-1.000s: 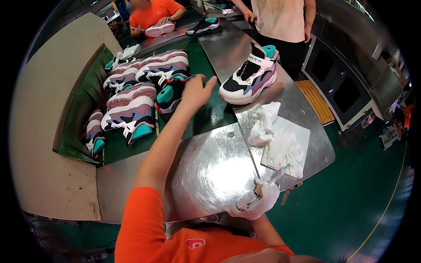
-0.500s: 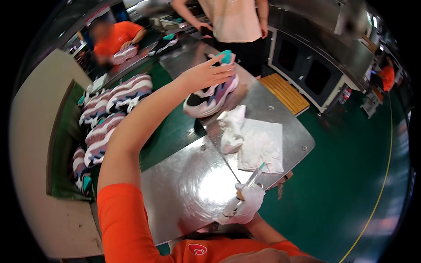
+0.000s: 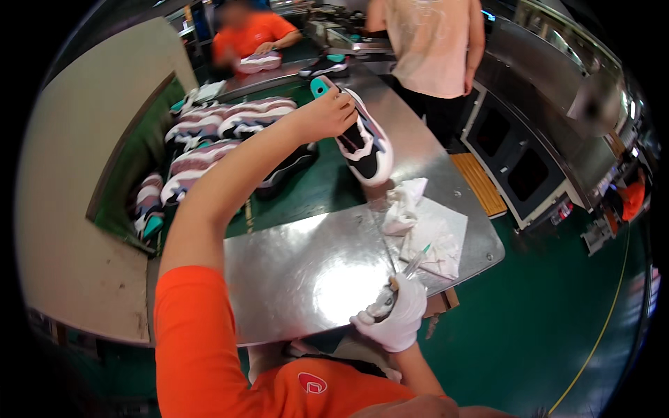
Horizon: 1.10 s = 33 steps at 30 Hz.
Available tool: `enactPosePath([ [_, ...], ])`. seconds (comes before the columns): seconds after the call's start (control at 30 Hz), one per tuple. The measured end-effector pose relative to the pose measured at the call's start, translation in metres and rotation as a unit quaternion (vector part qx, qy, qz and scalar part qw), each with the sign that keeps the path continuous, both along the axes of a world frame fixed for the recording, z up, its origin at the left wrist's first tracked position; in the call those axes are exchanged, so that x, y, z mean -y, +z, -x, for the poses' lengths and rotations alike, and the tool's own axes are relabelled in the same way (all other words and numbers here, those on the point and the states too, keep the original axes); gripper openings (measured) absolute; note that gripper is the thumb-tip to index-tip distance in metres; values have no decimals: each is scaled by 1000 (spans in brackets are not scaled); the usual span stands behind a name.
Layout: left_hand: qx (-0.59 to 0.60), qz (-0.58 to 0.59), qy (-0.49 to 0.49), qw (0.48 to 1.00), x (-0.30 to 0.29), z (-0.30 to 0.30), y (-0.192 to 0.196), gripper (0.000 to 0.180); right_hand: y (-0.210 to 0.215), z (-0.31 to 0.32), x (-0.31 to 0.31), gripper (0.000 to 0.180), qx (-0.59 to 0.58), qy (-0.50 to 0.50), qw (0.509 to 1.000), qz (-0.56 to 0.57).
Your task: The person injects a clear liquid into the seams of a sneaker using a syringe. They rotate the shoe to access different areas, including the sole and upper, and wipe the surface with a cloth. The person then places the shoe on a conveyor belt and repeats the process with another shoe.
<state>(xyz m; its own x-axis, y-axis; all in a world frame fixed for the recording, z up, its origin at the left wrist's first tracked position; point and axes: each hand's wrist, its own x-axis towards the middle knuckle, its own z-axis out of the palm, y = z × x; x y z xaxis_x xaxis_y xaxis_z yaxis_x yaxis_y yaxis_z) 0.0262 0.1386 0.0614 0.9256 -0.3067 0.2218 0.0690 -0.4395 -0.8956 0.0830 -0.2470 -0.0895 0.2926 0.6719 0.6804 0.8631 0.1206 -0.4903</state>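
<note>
My bare left hand point(image 3: 332, 113) is stretched out over the far side of the bench, closed on the heel end of a sneaker point(image 3: 370, 155). The sneaker is white, black and mauve with a teal patch at the heel; its toe points toward me and its opening shows. In a white glove, my right hand point(image 3: 397, 315) is wrapped round a slim tool point(image 3: 414, 265) with a clear body and a teal tip, pointing up and away. Just beyond that tip lie a white pad point(image 3: 449, 233) and a crumpled white cloth point(image 3: 405, 204).
Several similar sneakers point(image 3: 202, 159) lie in rows at the left, beside an upright panel point(image 3: 115, 90). A dark sneaker point(image 3: 325, 67) stands at the bench's far end. Across the bench a person in orange point(image 3: 254, 31) handles another shoe; someone in a pale shirt point(image 3: 435, 49) stands beyond.
My left hand has turned the sneaker, so its toe swings from the left toward the right and its opening shows. My right hand still holds the tool. The view has shifted.
</note>
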Motion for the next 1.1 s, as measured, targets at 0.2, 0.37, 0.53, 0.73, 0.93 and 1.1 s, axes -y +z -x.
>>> enactPosePath([
  [0.2, 31, 191, 67, 979, 119, 141, 15, 42, 35, -19, 14, 101, -117, 60, 985, 115],
  [0.37, 55, 257, 114, 958, 240, 215, -1, 43, 73, -29, 15, 105, -215, 46, 942, 252],
  [0.53, 137, 378, 80, 912, 298, 248, -35, 35, 65, -42, -1, 94, -261, 90, 899, 340],
  [0.73, 210, 472, 38, 855, 304, 255, -61, 30, 108, -47, 3, 72, -349, 120, 827, 425],
  [0.93, 242, 484, 69, 838, 305, 253, -73, 25, 137, -34, 0, 76, -382, 212, 812, 387],
  [1.1, 241, 482, 83, 838, 308, 250, -77, 31, 132, -6, -27, 90, -514, 334, 716, 336],
])
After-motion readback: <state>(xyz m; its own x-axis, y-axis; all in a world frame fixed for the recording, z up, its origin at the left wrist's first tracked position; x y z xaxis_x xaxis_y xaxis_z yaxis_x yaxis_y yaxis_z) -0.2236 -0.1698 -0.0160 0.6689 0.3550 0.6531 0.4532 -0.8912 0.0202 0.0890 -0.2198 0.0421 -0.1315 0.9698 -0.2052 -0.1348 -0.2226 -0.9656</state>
